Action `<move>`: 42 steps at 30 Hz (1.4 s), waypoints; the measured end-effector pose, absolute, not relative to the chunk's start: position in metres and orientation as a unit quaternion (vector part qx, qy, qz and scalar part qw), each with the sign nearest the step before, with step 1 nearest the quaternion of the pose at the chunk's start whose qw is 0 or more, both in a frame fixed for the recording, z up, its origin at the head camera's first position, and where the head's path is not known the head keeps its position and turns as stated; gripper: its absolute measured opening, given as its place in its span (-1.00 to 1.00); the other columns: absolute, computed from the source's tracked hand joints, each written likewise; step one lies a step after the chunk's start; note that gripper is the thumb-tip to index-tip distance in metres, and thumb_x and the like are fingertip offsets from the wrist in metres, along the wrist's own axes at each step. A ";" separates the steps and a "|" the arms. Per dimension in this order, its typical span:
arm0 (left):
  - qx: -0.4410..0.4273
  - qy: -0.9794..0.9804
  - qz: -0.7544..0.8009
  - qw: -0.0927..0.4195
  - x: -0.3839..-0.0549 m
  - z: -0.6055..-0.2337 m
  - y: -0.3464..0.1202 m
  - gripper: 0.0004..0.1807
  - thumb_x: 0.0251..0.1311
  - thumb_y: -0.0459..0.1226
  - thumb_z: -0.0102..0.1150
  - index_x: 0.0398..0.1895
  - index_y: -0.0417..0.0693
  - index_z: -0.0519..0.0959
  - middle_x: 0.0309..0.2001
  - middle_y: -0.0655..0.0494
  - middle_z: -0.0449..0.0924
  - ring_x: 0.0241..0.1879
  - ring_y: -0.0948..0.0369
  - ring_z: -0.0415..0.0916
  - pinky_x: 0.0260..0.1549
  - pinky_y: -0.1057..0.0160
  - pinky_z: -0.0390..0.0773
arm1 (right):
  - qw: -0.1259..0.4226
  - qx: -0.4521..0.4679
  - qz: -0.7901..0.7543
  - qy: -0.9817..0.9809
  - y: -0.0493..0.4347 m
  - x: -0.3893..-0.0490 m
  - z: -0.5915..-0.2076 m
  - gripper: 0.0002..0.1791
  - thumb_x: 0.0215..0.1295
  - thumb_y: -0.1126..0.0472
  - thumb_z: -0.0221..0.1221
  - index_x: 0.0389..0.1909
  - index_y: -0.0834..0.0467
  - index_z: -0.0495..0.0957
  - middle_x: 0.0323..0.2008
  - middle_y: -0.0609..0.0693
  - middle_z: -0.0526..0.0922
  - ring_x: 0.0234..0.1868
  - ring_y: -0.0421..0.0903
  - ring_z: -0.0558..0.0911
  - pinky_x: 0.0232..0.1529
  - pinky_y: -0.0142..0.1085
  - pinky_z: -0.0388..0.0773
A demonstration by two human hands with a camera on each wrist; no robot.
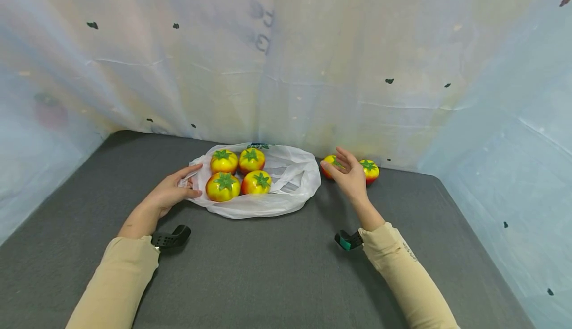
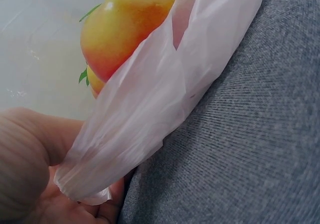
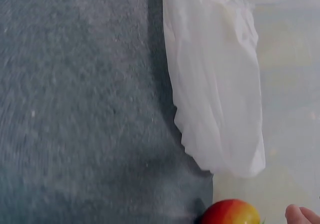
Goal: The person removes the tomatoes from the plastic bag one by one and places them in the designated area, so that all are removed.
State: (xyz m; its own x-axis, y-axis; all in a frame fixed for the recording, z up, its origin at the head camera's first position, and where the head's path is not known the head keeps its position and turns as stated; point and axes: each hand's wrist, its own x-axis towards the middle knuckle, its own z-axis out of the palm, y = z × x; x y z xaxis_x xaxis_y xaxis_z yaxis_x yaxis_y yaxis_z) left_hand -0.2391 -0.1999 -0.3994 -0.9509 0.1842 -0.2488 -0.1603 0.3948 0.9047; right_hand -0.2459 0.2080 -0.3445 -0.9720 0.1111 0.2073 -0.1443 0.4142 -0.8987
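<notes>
A thin white plastic bag (image 1: 286, 202) lies spread on the dark table, its mouth facing up. Several yellow-and-red tomato-like fruits (image 1: 223, 187) with green leafy tops sit inside its rim, toward the left. My left hand (image 1: 172, 190) grips the bag's left edge; in the left wrist view the gathered plastic (image 2: 90, 179) runs between thumb and fingers. To the right of the bag, my right hand (image 1: 353, 177) is over a similar fruit (image 1: 328, 167), partly covering it, with fingers extended and nothing held. Another such fruit (image 1: 370, 170) sits just right of that hand.
A pale plastic sheet (image 1: 313, 71) hangs as a wall behind the table, with more sheeting at both sides. The bag and the two loose fruits are close to the table's back edge. Grey tabletop (image 1: 259, 269) extends in front of the bag.
</notes>
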 end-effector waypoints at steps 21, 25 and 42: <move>0.005 0.817 0.555 0.153 -0.238 -0.400 -0.199 -0.06 0.14 -0.38 0.22 0.53 0.06 -0.07 0.51 -0.30 -0.41 0.46 -0.28 -0.41 0.33 -0.35 -0.18 | 0.083 0.060 0.552 -0.828 0.178 -0.244 -0.353 -0.29 0.19 0.17 0.31 0.34 0.23 0.31 0.28 0.25 0.41 0.27 0.08 0.45 0.24 -0.09 0.43; 0.005 0.819 0.553 0.154 -0.238 -0.400 -0.200 -0.05 0.14 -0.37 0.23 0.53 0.07 -0.08 0.51 -0.31 -0.42 0.46 -0.30 -0.42 0.32 -0.37 -0.20 | 0.080 0.072 0.542 -0.833 0.174 -0.243 -0.356 -0.29 0.18 0.15 0.32 0.34 0.22 0.32 0.27 0.23 0.43 0.26 0.07 0.47 0.23 -0.08 0.44; 0.007 0.815 0.559 0.152 -0.238 -0.401 -0.200 -0.07 0.15 -0.37 0.22 0.53 0.06 -0.06 0.51 -0.30 -0.40 0.46 -0.27 -0.40 0.34 -0.33 -0.18 | 0.031 0.106 0.532 -0.840 0.148 -0.240 -0.361 -0.31 0.18 0.19 0.31 0.32 0.25 0.33 0.24 0.27 0.45 0.25 0.11 0.48 0.20 -0.09 0.46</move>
State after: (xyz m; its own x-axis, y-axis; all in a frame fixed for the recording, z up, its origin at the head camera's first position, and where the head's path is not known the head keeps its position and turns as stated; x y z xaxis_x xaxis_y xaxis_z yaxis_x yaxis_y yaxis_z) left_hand -0.2383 -0.1997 -0.4011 -0.9537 0.1821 -0.2395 -0.1579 0.3747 0.9136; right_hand -0.2399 0.1483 -0.3605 -0.9757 -0.1451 0.1644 -0.2107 0.4120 -0.8865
